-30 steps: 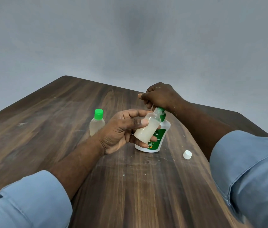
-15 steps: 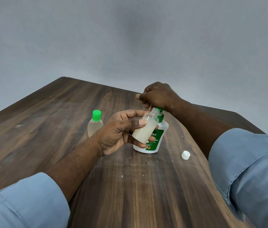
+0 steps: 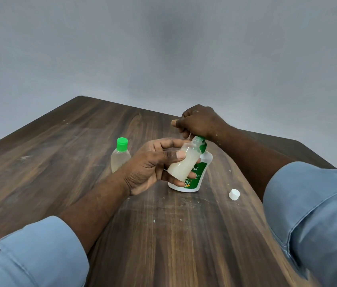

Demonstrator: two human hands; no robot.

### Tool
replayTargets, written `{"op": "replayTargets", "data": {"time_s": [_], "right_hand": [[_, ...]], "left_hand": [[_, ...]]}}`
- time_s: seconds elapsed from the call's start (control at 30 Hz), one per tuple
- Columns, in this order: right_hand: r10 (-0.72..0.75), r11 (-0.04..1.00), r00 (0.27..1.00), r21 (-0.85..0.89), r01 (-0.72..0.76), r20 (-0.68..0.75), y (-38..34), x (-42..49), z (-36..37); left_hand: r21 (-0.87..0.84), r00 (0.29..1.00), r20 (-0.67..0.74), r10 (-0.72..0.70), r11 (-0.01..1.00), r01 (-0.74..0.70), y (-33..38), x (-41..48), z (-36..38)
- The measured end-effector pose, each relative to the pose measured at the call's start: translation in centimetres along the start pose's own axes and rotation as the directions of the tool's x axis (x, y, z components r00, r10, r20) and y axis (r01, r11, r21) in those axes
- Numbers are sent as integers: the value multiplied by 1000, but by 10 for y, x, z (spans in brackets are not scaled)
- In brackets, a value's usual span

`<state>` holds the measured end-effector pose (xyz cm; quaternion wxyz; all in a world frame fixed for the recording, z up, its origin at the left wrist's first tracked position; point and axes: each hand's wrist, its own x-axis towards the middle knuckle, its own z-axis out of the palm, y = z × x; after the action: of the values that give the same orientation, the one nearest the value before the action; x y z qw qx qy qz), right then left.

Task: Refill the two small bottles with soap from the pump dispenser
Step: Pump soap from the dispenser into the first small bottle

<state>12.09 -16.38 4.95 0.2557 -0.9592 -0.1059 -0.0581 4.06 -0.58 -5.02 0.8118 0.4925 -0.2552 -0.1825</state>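
Your left hand (image 3: 149, 164) is still gripping the uncapped small bottle (image 3: 184, 164), tilted, with its mouth under the nozzle. Your right hand (image 3: 200, 123) is still curling over the pump dispenser's (image 3: 199, 175) head, toward the table's (image 3: 163, 245) right edge. Nothing is shifting since a second ago. The bottle is looking nearly full, so this fill is probably ending.

And the left hand (image 3: 153, 166) is low and central, thumb and fingers wrapped round the tilted small bottle (image 3: 184, 162). Up above, the right hand (image 3: 200, 123) curls over the pump dispenser (image 3: 199, 175) top, forearm angling in from the right.
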Motion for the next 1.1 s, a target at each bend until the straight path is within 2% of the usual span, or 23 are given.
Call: {"op": "replayTargets", "data": {"time_s": [0.43, 0.7, 1.1], "right_hand": [[10, 998, 1000, 60, -9, -17, 2, -1, 3], [-34, 999, 999, -23, 34, -18, -1, 1, -3], [11, 998, 999, 68, -8, -35, 3, -1, 3]], "left_hand": [[14, 1000, -3, -3, 1000, 3, 0, -1, 0], [6, 1000, -8, 10, 1000, -10, 0, 0, -1], [21, 1000, -9, -3, 1000, 3, 0, -1, 0]]}}
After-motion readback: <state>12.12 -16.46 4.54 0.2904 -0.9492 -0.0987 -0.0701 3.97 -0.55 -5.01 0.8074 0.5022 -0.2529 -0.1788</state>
